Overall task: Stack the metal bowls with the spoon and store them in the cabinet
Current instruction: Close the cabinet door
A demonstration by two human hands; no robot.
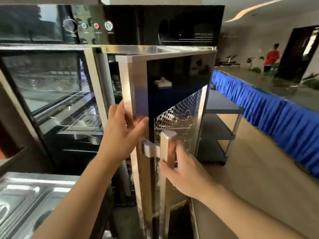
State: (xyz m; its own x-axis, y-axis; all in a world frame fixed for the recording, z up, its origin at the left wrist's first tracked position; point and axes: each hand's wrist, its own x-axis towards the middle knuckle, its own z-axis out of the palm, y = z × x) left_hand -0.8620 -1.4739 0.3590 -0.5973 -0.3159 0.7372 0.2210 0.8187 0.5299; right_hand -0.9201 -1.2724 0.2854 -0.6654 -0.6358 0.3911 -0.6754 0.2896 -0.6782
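Both hands on the cabinet door (172, 87): left hand (124, 130) gripping its edge, right hand (183, 171) (fingers curled) around the handle (166, 152).

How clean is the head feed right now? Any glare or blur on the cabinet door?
Head view: strong glare on the cabinet door frame edge; its dark glass mirrors the room; handle and both hands sharp; wide-angle bending at edges; left trays slightly smeared.

Silver steel frame on the cabinet door (128, 94), dark blue-black glass pane (174, 87) inside it, a diamond-perforated silver back panel (179, 109) showing through. Brushed silver on the door handle (168, 152), tinged coppery brown by reflection. Glossy black control panel (138, 25) above, with one green button (84, 25) and one red button (96, 25). Bright blue pleated table skirt (269, 107) at right. Shiny silver tray (25, 195) at lower left.
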